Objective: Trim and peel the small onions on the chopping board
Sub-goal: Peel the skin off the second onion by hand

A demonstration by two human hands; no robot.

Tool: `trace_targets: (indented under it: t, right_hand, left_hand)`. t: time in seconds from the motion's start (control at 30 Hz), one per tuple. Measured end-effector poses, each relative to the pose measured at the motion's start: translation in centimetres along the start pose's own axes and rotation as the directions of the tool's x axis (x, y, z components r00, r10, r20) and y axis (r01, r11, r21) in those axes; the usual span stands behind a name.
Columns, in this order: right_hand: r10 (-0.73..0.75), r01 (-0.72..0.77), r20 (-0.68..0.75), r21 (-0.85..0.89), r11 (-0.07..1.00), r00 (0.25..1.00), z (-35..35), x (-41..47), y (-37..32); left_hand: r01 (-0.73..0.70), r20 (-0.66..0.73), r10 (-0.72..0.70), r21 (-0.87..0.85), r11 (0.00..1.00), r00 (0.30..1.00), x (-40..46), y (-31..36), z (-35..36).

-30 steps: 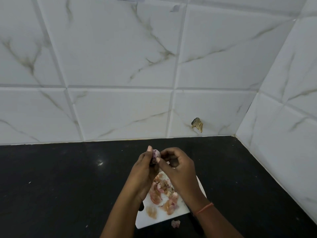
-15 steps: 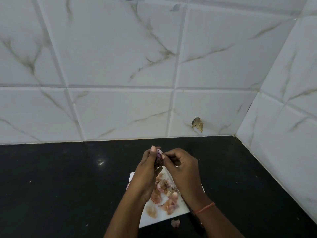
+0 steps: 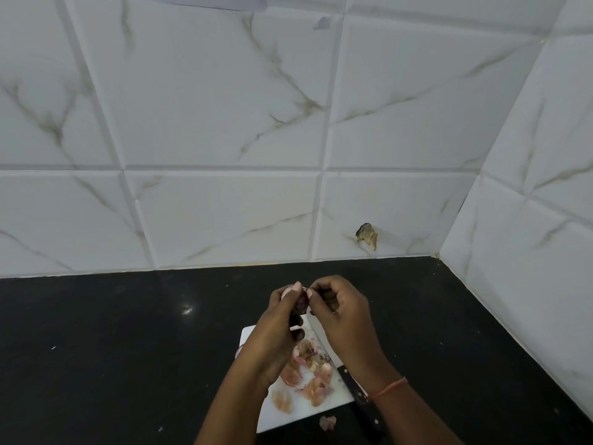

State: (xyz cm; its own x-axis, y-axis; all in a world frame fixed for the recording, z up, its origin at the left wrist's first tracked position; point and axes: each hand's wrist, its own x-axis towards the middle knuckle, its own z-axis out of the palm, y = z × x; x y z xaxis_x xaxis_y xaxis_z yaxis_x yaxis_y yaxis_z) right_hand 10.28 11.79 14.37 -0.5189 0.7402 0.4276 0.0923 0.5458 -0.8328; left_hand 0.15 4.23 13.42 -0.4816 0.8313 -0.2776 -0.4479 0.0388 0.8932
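Both hands have drifted slightly right and closer together above the white rectangular chopping board point(image 3: 253, 335): the left hand point(image 3: 277, 329) clamps the small purple onion point(image 3: 301, 301) while the right hand point(image 3: 340, 311) pinches its skin. Peeling looks underway, with papery pink peels point(image 3: 309, 377) piling below and the black-handled knife point(image 3: 359, 393) lying idle.
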Motion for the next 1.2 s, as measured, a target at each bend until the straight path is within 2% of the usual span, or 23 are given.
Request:
trace_targets:
  t: [0.17,0.3,0.5,0.63,0.8,1.03,1.2]
  right_hand:
    - [0.189,-0.182,-0.027,0.158,0.971,0.982,-0.3,0.5,0.2]
    - [0.317,-0.29,-0.041,0.308,0.906,0.947,-0.6,0.8,0.3]
    - [0.344,-0.306,-0.123,0.25,0.919,0.931,-1.1,0.3,0.9]
    - [0.258,-0.23,-0.119,0.207,0.951,0.959,-1.0,0.1,1.1]
    - [0.026,-0.025,-0.014,0.091,0.996,1.0,-0.7,-0.3,0.1]
    - [-0.182,0.181,-0.029,-0.03,0.983,0.983,-0.6,-0.1,0.2]
    - [-0.255,0.25,-0.03,-0.108,0.962,0.967,-0.7,0.0,0.1]
  left_hand:
    - [-0.033,0.028,0.039,-0.181,0.983,0.999,0.0,0.5,-0.7]
    - [-0.041,0.039,0.05,-0.208,0.977,0.998,0.0,0.9,-1.3]
    - [0.004,0.011,0.0,-0.293,0.956,1.0,0.2,0.8,-1.5]
    - [0.01,0.01,-0.007,-0.3,0.954,1.0,0.0,0.9,-1.3]
    - [0.008,0.008,-0.006,-0.264,0.965,1.0,-0.3,1.1,-1.2]
    - [-0.025,-0.007,0.024,-0.246,0.969,1.0,-0.4,1.2,-0.9]
    - [-0.02,0.005,0.022,-0.249,0.968,1.0,-0.5,1.2,-0.8]
